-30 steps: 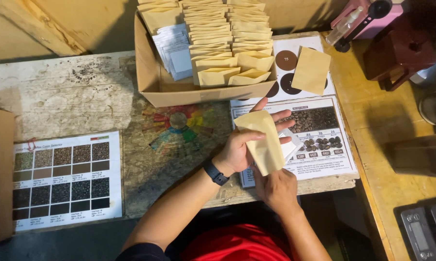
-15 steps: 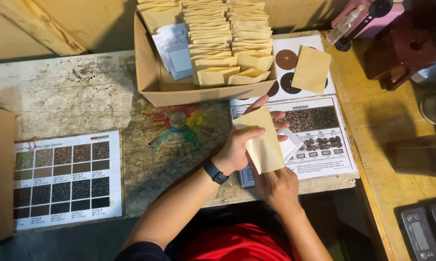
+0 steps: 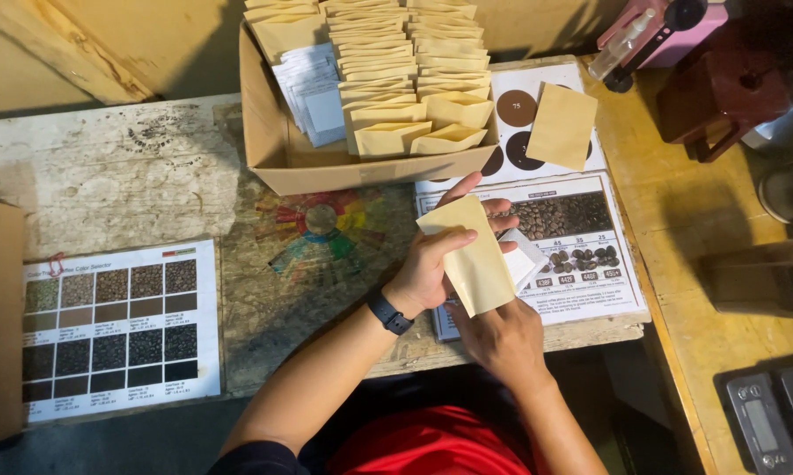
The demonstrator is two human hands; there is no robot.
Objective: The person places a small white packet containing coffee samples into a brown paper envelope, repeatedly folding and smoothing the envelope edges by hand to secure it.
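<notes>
Gripping tan paper pouch (image 3: pixel 475 264): left hand (image 3: pixel 427 273) at far-left corner, right hand (image 3: pixel 502 339) at near end; long axis slanting near-right.

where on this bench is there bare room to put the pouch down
Bare worn wood lies left of the cardboard box, above the colour chart. Crowded: under both hands, where the bean sheet lies, and inside the box.

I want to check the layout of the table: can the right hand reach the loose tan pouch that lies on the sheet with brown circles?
Probably yes. The loose pouch lies uncovered beyond the right hand, with only flat sheets between. But that hand and the left hand both hold another pouch.
</notes>
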